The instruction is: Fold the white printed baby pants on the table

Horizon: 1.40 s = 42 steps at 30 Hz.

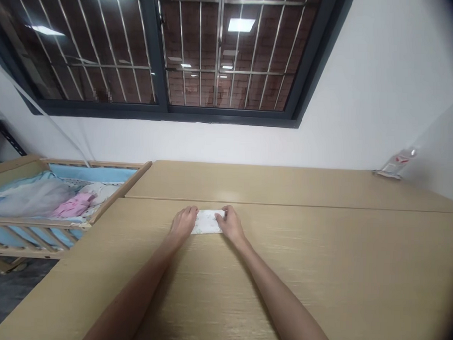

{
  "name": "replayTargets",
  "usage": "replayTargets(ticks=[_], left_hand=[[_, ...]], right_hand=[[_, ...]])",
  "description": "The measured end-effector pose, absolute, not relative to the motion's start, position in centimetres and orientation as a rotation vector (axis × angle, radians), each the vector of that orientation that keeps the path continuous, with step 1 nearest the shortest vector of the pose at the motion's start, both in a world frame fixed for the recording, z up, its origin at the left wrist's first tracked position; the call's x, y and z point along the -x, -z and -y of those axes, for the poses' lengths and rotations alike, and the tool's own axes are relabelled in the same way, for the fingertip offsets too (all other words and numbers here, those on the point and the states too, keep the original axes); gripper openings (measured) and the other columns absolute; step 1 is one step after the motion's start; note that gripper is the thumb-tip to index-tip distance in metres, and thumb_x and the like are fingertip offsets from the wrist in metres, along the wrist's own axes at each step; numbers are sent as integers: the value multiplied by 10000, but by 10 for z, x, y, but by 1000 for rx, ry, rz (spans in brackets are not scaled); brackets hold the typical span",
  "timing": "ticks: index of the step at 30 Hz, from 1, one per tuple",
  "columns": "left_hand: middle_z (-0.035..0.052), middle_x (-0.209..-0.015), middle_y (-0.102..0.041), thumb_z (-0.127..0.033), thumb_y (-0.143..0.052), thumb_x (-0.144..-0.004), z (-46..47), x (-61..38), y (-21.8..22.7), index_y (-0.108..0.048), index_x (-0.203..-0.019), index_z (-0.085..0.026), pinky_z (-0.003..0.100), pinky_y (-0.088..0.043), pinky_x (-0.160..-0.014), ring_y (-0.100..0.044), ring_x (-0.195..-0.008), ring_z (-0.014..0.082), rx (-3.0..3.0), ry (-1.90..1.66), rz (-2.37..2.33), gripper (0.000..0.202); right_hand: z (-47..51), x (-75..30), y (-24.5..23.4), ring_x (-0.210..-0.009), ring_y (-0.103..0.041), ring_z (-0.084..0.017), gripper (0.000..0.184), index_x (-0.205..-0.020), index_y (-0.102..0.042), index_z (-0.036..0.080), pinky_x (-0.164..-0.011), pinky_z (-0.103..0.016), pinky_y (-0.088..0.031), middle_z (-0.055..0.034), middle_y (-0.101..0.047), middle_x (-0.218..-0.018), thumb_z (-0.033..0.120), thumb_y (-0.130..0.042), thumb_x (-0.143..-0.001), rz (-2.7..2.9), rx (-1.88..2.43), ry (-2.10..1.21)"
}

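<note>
On the wooden table (319, 272) lies a small white rectangle of folded cloth (207, 222) with a faint print, perhaps a folded diaper. My left hand (183, 222) grips its left edge, with fingers bent over the side. At the opposite end my right hand (231, 224) pinches the upper right corner, thumb on top and fingers behind. The cloth lies flat between the two hands. The undersides of the fingers are hidden.
A wooden crib (91, 224) with blue lining stands left of the table, holding pink cloth (76, 204) and white netting (43, 196). A clear plastic packet (394, 163) rests at the back right by the wall. A barred window (228, 115) is above.
</note>
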<state>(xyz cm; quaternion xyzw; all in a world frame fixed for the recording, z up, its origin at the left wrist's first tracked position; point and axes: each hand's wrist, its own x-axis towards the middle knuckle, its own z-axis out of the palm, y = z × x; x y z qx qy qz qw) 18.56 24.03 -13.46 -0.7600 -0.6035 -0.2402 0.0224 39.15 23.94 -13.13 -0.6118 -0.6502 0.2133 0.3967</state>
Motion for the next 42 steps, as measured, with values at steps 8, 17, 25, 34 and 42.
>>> replayTargets(ticks=[8,17,25,34,42], left_hand=[[225,-1460,-522,-456,-319,-1041,-198,-208,122,-406,-1471,-82,489,-377,-1142,-463,-1383,332,2366,969,1686,576],[201,-1673,-207,-546,-230,-1048,-195,-222,154,-123,-1612,-75,505,-210,-1266,-154,-1567,289,2700,866,1539,743],[197,-1648,-287,-546,-236,-1046,-199,-215,170,-240,-1596,-112,539,-242,-1244,-204,-1555,302,2527,813,1648,701],[286,-1618,-291,-631,-274,-1011,-196,-208,167,-279,-1550,-6,560,-222,-1229,-224,-1539,378,2360,780,1773,825],[176,-1458,-550,-662,-487,-941,-199,-185,129,-487,-1426,-185,546,-370,-1068,-511,-1313,348,2696,690,1477,681]], right_hand=[[-199,-383,118,-1518,-265,-314,613,-1559,-308,113,-1238,-520,-226,-204,-348,-1608,351,-386,-1000,2105,1272,-22],[-203,-371,139,-1565,-166,-309,710,-1606,-270,99,-1270,-547,-128,-158,-282,-1662,289,-449,-945,2482,1295,44],[-199,-386,129,-1567,-182,-267,656,-1594,-293,80,-1275,-491,-151,-150,-281,-1660,338,-387,-999,2444,1378,-61],[-199,-407,124,-1574,-147,-275,750,-1624,-166,75,-1263,-492,-207,-194,-205,-1672,541,-284,-1049,2431,1399,-193],[-198,-419,113,-1559,-180,-322,776,-1615,-234,157,-1233,-535,-243,-178,-212,-1684,520,-503,-984,2423,1185,-180]])
